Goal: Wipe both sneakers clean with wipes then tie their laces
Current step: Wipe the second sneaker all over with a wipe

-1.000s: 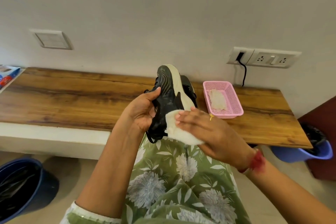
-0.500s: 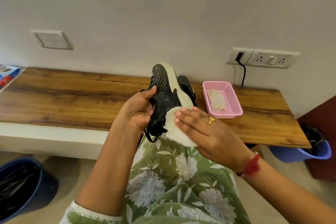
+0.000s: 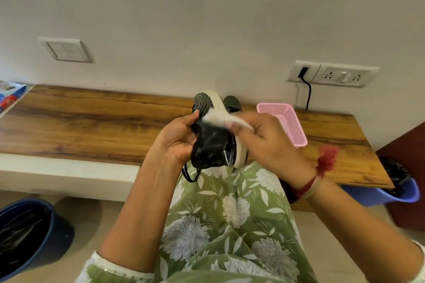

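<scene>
Now our left hand (image 3: 177,138) curls tight around the black mesh sneaker with the cream sole (image 3: 213,145), holding it toe-up. At its three o'clock our right hand (image 3: 269,145), blurred, grasps the crumpled white wipe (image 3: 217,118) against the upper sole; half a second ago the wipe pressed lower, near the heel. Beyond, the second black sneaker (image 3: 232,103) rests on the wooden bench (image 3: 92,122), with the pink plastic basket (image 3: 292,126) at its three o'clock.

The counter (image 3: 92,122) is grained wood with a soft sheen. The black sneaker (image 3: 212,145) shows matt mesh cloth. The pink basket (image 3: 292,126) is perforated plastic.
</scene>
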`<state>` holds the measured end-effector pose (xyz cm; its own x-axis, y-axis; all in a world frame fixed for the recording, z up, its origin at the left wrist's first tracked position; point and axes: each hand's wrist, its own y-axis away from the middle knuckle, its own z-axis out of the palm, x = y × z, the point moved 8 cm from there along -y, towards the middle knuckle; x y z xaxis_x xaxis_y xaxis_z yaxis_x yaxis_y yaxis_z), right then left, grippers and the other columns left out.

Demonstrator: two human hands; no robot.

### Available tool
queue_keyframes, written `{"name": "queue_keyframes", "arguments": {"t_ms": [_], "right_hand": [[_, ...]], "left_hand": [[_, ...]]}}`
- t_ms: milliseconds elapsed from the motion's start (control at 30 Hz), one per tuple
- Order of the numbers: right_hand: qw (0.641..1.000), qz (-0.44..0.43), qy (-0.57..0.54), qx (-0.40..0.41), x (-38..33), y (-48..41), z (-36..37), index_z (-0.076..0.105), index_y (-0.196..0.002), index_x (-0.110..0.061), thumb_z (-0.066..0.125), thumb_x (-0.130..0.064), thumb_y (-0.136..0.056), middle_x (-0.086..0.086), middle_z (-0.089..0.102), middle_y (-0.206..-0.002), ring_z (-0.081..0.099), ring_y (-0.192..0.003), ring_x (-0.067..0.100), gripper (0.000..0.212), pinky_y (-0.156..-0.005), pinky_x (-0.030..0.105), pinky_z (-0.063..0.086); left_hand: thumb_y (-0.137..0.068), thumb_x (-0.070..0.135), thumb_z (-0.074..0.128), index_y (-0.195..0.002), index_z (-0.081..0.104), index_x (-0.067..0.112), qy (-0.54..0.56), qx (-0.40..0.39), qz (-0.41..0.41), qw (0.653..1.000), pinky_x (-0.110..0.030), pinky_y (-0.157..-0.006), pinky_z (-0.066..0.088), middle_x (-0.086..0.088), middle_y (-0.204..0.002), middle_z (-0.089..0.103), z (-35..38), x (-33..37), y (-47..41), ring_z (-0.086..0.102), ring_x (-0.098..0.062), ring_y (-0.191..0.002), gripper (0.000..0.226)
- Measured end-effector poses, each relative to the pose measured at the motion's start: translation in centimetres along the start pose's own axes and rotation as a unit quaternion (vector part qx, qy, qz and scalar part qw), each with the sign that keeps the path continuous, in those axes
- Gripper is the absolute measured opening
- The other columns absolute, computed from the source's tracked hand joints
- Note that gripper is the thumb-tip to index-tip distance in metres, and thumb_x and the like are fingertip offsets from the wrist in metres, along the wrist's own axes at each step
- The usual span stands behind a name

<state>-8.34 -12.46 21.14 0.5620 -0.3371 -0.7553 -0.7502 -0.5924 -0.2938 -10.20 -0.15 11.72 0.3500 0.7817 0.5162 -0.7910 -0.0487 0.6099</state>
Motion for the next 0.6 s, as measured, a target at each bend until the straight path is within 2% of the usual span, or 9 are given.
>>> {"name": "queue_keyframes", "arguments": {"t_ms": [33, 67, 100, 133, 267, 333, 433, 600], "right_hand": [[0.992, -0.053, 0.109, -0.023, -0.5, 0.6, 1.1, 0.068, -0.112, -0.012, 0.047, -0.023, -0.094, 0.011, 0.069, -0.104, 0.061, -0.079, 0.008, 0.030, -0.074, 0.025, 0.051], [0.973, -0.103, 0.204, -0.030, -0.9, 1.4, 2.0, 0.064, -0.119, -0.009, 0.043, -0.023, -0.090, 0.008, 0.066, -0.117, 0.060, -0.096, 0.007, 0.038, -0.093, 0.026, 0.047], [0.953, -0.146, 0.263, -0.031, -1.0, 2.1, 2.8, 0.062, -0.122, -0.006, 0.042, -0.022, -0.086, 0.009, 0.063, -0.123, 0.057, -0.111, 0.013, 0.044, -0.105, 0.029, 0.038], [0.941, -0.169, 0.292, -0.028, -0.9, 2.6, 3.2, 0.060, -0.124, -0.004, 0.042, -0.020, -0.084, 0.011, 0.061, -0.126, 0.054, -0.118, 0.021, 0.047, -0.110, 0.033, 0.032], [0.906, -0.249, 0.340, 0.040, -0.9, 4.3, 4.2, 0.059, -0.125, 0.001, 0.061, -0.006, -0.087, 0.016, 0.057, -0.130, 0.050, -0.126, 0.029, 0.039, -0.109, 0.043, 0.036], [0.893, -0.286, 0.340, 0.071, -1.2, 4.8, 4.4, 0.062, -0.121, 0.001, 0.066, 0.002, -0.084, 0.016, 0.059, -0.129, 0.050, -0.126, 0.029, 0.037, -0.109, 0.044, 0.037], [0.894, -0.297, 0.317, 0.106, -1.4, 4.6, 4.1, 0.065, -0.117, 0.001, 0.066, 0.006, -0.084, 0.015, 0.061, -0.126, 0.052, -0.125, 0.026, 0.034, -0.108, 0.045, 0.038], [0.893, -0.338, 0.271, 0.126, -1.8, 4.6, 3.3, 0.072, -0.102, -0.001, 0.064, 0.001, -0.088, 0.012, 0.069, -0.112, 0.061, -0.113, 0.024, 0.017, -0.103, 0.045, 0.043]], "left_hand": [[-0.100, 0.021, 0.045, -0.120, 0.056, -0.003, 0.005, 0.005, 0.001, 1.000, -0.054, -0.073, 0.053, -0.023, -0.099, 0.065, 0.0, 0.1, 0.1, 0.066, -0.034, -0.081, 0.033], [-0.100, 0.021, 0.045, -0.124, 0.054, -0.003, 0.006, 0.010, 0.001, 1.000, -0.056, -0.074, 0.051, -0.023, -0.103, 0.064, -0.1, 0.2, 0.1, 0.063, -0.034, -0.086, 0.035], [-0.100, 0.022, 0.044, -0.126, 0.053, -0.002, 0.006, 0.015, 0.000, 1.000, -0.053, -0.075, 0.049, -0.022, -0.106, 0.063, -0.2, 0.3, 0.2, 0.062, -0.033, -0.089, 0.036], [-0.100, 0.023, 0.044, -0.126, 0.053, -0.002, 0.007, 0.016, -0.002, 1.000, -0.051, -0.077, 0.047, -0.021, -0.108, 0.063, -0.3, 0.3, 0.2, 0.061, -0.033, -0.090, 0.037], [-0.100, 0.024, 0.044, -0.120, 0.056, -0.004, 0.022, 0.018, -0.014, 0.999, -0.048, -0.075, 0.048, -0.025, -0.101, 0.066, -0.5, 0.1, 0.5, 0.064, -0.035, -0.088, 0.036], [-0.100, 0.025, 0.045, -0.125, 0.055, -0.003, 0.031, 0.020, -0.018, 0.999, -0.048, -0.077, 0.048, -0.025, -0.106, 0.065, -0.4, 0.0, 0.6, 0.063, -0.035, -0.092, 0.039], [-0.097, 0.026, 0.051, -0.131, 0.053, -0.003, 0.036, -0.010, -0.016, 0.999, -0.046, -0.085, 0.050, -0.023, -0.120, 0.063, 0.1, -0.2, 0.7, 0.062, -0.033, -0.106, 0.045], [-0.084, 0.015, 0.062, -0.113, 0.063, -0.005, 0.024, -0.068, -0.009, 0.997, -0.045, -0.072, 0.059, -0.023, -0.101, 0.069, 1.5, -0.6, 2.0, 0.071, -0.033, -0.082, 0.034]]}}
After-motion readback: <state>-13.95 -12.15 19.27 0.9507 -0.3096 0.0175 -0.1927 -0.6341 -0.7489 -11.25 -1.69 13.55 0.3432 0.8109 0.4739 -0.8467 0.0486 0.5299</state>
